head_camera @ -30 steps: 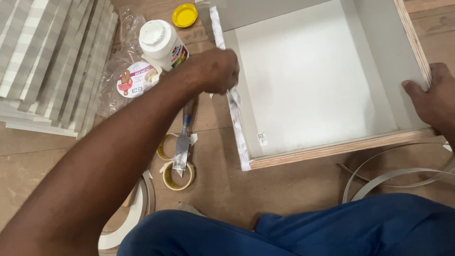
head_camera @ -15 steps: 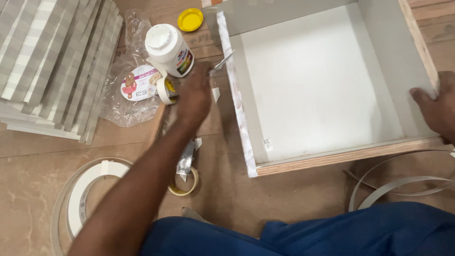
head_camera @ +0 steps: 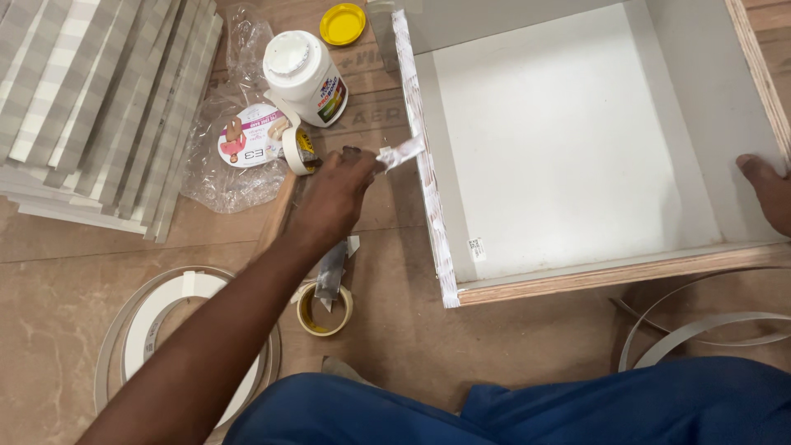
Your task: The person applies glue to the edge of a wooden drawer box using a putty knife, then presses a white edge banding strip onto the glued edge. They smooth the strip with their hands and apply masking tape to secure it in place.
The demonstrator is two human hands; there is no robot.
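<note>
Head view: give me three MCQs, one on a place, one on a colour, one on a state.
1. Where is the yellow lid?
A. inside the box
B. on the floor beside the white glue bottle
C. on the stacked strips

2. What colour is the box edge under the left hand's brush?
A. white glue on it
B. black
C. green

3. What is the right hand doing?
A. holding the bottle
B. lifting a tape roll
C. resting on the box's right wall

Answers:
1 B, the lid lies just right of the bottle's cap.
2 A, the left hand holds a glue-coated brush at the whitened left rim.
3 C, its fingers sit on the inner right wall.
</note>
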